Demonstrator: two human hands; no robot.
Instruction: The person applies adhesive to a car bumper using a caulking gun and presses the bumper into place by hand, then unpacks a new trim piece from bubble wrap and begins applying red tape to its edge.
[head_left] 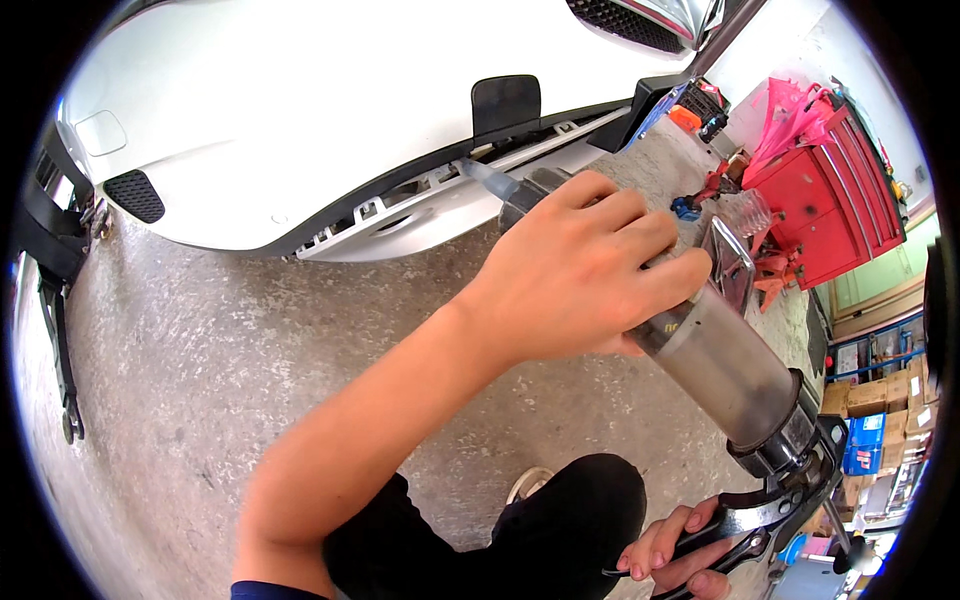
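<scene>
A caulking gun (728,372) with a smoky clear barrel slants across the view from upper left to lower right. My left hand (590,268) wraps round the front of its barrel. At the lower right, my right hand (680,550) grips the black handle and trigger, partly cut off by the view's edge. The translucent nozzle (487,178) points into the gap along the lower edge of a white car bumper (300,110). Whether its tip touches anything there, I cannot tell. A pale trim strip (440,222) hangs partly away from the bumper, below a black square flap (506,108).
Concrete floor (200,370) lies under the car. To the right stand a red tool cabinet (822,210) with a pink plastic bag (790,125) and red jack stands (778,272). Cardboard boxes (868,397) fill shelving farther right. A black metal arm (62,350) is at far left.
</scene>
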